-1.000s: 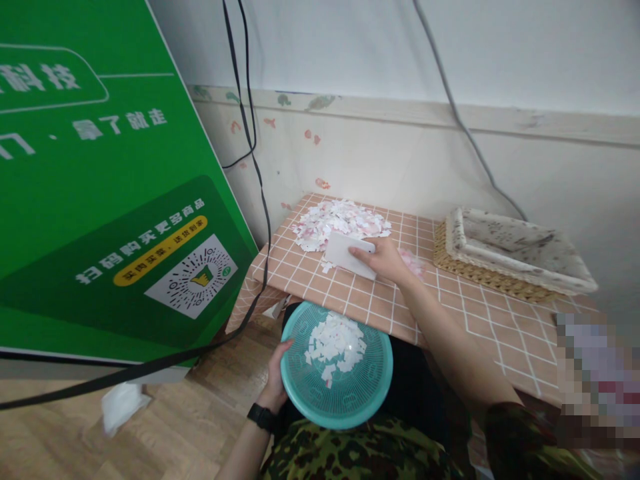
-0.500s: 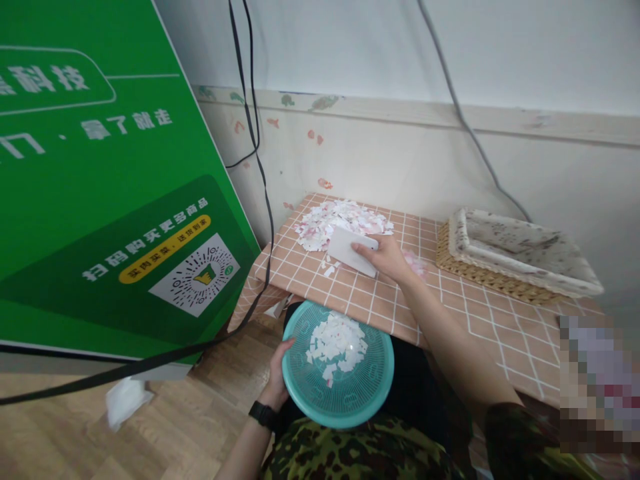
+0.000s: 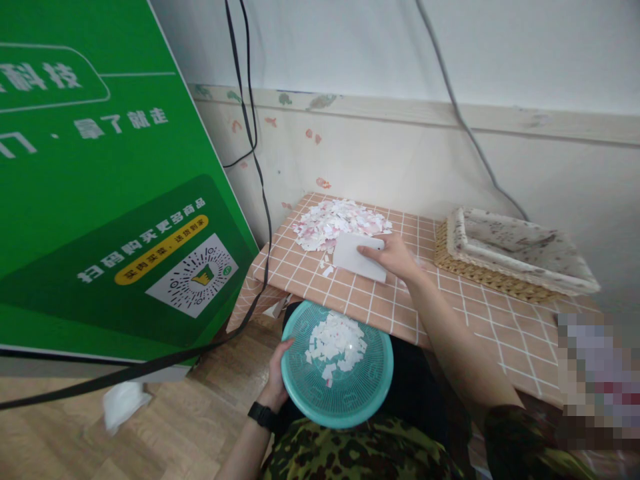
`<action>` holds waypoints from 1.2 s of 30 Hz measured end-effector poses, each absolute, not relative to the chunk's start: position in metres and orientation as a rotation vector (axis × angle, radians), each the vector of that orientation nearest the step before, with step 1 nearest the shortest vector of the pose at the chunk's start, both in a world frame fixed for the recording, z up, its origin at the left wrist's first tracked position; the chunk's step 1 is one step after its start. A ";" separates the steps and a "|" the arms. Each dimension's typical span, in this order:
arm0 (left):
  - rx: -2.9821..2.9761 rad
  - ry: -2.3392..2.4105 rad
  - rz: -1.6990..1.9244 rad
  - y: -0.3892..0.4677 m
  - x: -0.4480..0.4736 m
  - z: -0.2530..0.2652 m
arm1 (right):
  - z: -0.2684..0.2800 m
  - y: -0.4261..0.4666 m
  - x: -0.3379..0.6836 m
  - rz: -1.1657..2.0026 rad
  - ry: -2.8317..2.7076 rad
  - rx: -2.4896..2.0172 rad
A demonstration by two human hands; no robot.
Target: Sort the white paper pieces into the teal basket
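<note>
My left hand [image 3: 278, 365] grips the left rim of a turquoise plastic colander [image 3: 367, 393]. White paper scraps [image 3: 336, 340] lie in the colander, which is just below the table's front edge. Above the table my right hand [image 3: 393, 255] pinches a white, flat, rectangular scraper [image 3: 357, 257], thumb on its near face and the other fingers hidden behind. The scraper stands tilted at the front right side of a heap of torn white and pink paper scraps [image 3: 335, 222]. A few loose scraps [image 3: 327, 268] lie just left of its lower edge.
A cloth-lined wicker basket [image 3: 505, 280] sits on the right of the checked tablecloth [image 3: 480, 320]. At left stands a large green panel [image 3: 125, 153] with a black cable [image 3: 265, 200] hanging beside it. A white plastic bag [image 3: 124, 403] lies on the wooden floor.
My right hand has drawn the scraper a little to the right and toward me, and its face has turned. The left hand and colander have stayed almost still.
</note>
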State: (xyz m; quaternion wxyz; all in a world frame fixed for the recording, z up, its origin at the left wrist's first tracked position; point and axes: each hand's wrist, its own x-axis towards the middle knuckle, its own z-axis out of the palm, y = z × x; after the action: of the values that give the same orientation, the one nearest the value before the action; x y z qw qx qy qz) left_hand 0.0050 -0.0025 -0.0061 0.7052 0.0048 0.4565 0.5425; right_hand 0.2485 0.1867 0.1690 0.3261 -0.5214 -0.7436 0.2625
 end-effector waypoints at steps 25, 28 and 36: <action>0.013 0.999 1.213 -0.003 0.004 -0.008 | 0.159 0.186 0.246 0.803 -1.908 -1.325; 0.011 1.000 1.224 -0.003 0.004 -0.005 | 0.159 0.185 0.245 0.781 -1.909 -1.330; 0.012 0.996 1.220 -0.004 0.001 -0.008 | 0.151 0.186 0.240 0.845 -1.864 -1.335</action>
State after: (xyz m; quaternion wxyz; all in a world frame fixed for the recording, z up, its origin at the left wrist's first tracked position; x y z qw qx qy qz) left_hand 0.0012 -0.0041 -0.0083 0.7055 0.0056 0.4482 0.5489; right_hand 0.2395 0.1858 0.1508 0.3420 -0.5132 -0.7169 0.3251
